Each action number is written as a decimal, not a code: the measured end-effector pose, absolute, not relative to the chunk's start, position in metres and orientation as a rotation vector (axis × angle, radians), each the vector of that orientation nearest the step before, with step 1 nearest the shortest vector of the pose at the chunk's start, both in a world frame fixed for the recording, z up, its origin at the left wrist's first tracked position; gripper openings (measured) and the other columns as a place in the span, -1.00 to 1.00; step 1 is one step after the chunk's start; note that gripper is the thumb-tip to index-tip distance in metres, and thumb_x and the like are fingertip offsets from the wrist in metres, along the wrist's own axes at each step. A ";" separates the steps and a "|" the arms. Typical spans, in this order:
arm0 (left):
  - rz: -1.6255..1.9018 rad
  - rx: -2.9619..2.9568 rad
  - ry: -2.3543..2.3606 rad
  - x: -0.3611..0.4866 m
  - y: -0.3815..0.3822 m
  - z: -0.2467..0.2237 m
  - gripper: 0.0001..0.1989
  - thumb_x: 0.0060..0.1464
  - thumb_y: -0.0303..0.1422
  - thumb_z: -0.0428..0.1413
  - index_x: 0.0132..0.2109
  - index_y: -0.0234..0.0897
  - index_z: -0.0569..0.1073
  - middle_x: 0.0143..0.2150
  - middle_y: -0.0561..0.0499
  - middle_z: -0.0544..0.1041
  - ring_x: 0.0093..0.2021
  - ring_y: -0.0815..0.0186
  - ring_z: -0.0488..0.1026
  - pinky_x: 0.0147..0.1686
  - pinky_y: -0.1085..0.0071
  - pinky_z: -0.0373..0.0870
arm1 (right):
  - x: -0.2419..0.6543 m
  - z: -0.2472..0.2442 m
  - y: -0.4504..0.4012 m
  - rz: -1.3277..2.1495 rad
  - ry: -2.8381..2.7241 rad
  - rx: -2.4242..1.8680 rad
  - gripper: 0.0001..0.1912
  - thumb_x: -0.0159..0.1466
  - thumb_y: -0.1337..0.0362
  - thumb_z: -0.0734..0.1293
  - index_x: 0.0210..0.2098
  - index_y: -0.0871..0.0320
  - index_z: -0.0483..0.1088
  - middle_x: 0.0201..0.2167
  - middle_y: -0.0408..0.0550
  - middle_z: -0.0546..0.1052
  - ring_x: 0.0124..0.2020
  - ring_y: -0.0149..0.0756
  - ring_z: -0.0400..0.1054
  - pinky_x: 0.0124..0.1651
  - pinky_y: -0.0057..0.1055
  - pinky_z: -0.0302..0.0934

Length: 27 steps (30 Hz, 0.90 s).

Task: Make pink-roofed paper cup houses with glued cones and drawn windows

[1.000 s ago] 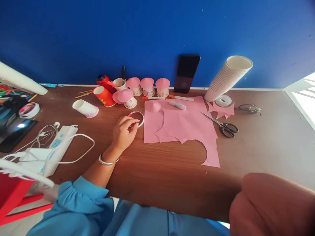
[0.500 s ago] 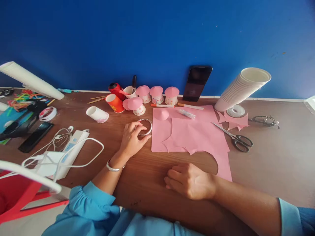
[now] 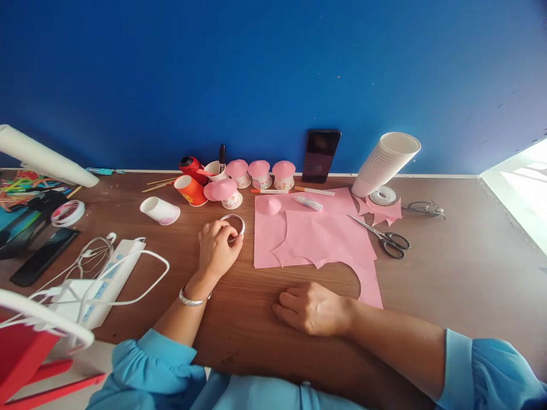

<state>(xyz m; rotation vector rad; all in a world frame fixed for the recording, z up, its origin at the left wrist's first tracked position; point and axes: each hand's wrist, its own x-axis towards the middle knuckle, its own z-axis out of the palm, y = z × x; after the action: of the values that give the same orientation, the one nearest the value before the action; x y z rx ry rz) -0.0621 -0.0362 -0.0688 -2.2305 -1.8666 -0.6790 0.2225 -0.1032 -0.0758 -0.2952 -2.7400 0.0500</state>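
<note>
My left hand [image 3: 217, 249] has its thumb and fingers closed on the near edge of a thin, pale ring [image 3: 243, 223], which looks like a tape roll and lies on the table. My right hand [image 3: 311, 308] rests on the wood with its fingers curled in, and nothing shows in it. Beyond it lie pink paper sheets [image 3: 318, 239] with curved cut-outs. On the paper are a small pink cone [image 3: 269, 205] and a glue tube [image 3: 308, 203]. Scissors [image 3: 387, 239] overlap the paper's right edge.
Cut cups with pink cone roofs [image 3: 259, 173] line the blue wall beside a phone [image 3: 321, 155]. A white cup [image 3: 160, 210] lies tipped at left. A cup stack [image 3: 384, 162] leans at right. A power strip [image 3: 113, 279] with cables occupies the left side.
The view has shifted, so the scene sits a little further left. My left fingers have curled in more around the ring's near edge. My right hand stays in its place on the table.
</note>
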 end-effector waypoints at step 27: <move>-1.002 -2.660 -1.300 0.025 -0.006 -0.019 -0.86 0.32 -0.46 0.11 -0.15 -0.20 0.57 -0.22 0.00 0.57 -0.23 0.31 0.55 -0.23 0.39 0.49 | 0.296 -0.014 -0.024 -0.135 -1.912 -0.965 -0.60 0.38 0.40 0.35 0.18 0.03 0.40 -0.12 0.03 0.57 -0.12 -0.14 0.50 -0.13 -0.22 0.46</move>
<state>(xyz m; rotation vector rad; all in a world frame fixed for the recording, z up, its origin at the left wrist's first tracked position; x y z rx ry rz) 0.0247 -0.0063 -0.0195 -2.6598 -1.3000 -1.0020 0.2961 -0.0238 -0.0140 -0.9655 -1.9124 -0.1353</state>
